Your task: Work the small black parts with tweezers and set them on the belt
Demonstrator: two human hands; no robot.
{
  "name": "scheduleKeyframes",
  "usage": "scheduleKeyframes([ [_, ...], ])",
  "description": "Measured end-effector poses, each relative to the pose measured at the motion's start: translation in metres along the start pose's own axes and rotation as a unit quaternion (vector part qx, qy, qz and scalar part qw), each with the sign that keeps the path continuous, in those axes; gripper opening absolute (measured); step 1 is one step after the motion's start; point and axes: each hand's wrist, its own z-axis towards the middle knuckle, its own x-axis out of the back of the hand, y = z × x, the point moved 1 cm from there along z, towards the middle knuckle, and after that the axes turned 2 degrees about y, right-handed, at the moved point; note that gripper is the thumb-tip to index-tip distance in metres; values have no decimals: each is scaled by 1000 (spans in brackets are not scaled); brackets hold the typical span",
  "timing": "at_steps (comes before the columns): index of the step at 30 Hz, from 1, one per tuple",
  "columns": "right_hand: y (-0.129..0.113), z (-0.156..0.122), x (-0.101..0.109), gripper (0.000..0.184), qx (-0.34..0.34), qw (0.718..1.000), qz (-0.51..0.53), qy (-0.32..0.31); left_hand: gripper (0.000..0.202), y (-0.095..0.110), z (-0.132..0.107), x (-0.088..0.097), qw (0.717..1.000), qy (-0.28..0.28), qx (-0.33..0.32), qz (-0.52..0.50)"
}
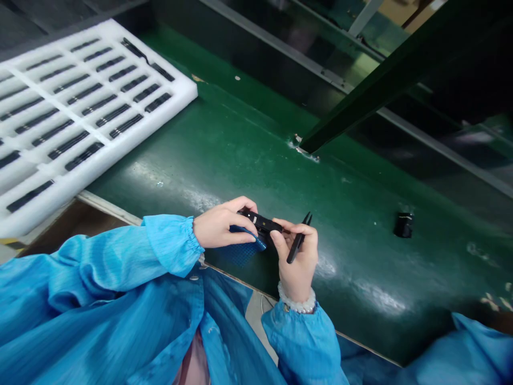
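Head view, starting at the left: what's by you?

A white foam tray [160,115], resting on the bench [248,144], with dark strips [85,156] lying in many of its slots. I'd count those as the stocked part, though whether they're finished pieces I can't tell.

And your own fingers?

Next along, my left hand [218,224] has its fingers closed around the near end of a black case [264,223]. Below them hangs some blue mesh [240,254]; whether it's joined to the case, I can't make out.

So where is the case exactly?

Up between my two hands, just over the bench edge, well apart from the tray. My right hand [300,270] pinches its other end with thumb and forefinger, and black tweezers [296,247] sit across those fingers, their tips pointing away from the case.

How far along would you say?

Midway through handling, I'd judge: the case is picked up and held level at both ends, but not yet put down.

Anything further right?

A small black piece [403,224] lies alone on the bench, untouched, and beyond my right arm another blue sleeve [476,353] shows at the corner.
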Motion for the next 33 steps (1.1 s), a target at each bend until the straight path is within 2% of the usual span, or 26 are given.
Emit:
scheduleKeyframes([
  [3,-1,-3,-4,28,11,999,23,19,14,1,-1,-1,1000,11,5,-10],
  [7,-5,-3,-10,30,104,993,10,61,15,2,-3,0,999,41,23,-2],
  [10,-5,7,-4,30,147,985,-33,82,15,3,-7,10,998,56,38,2],
  [12,1,18,5,29,130,985,-85,78,16,2,-12,23,998,52,33,16],
  [16,19,39,24,25,46,982,-178,37,18,-5,-28,48,997,8,5,77],
  [19,22,39,29,22,41,979,-193,53,18,-15,-39,52,993,-29,4,110],
  [23,-2,17,22,14,71,977,-112,167,15,-19,-42,46,990,-44,26,131],
  [25,-16,0,15,22,51,978,-34,197,15,-13,-41,46,991,-32,20,127],
  [27,-26,-20,10,29,29,980,23,195,15,-4,-43,48,993,-14,14,114],
  [30,-30,-44,4,27,12,983,69,169,16,11,-48,45,997,-6,42,61],
  [33,-24,-58,-5,22,-40,990,111,78,17,17,-50,32,995,-23,89,24],
])
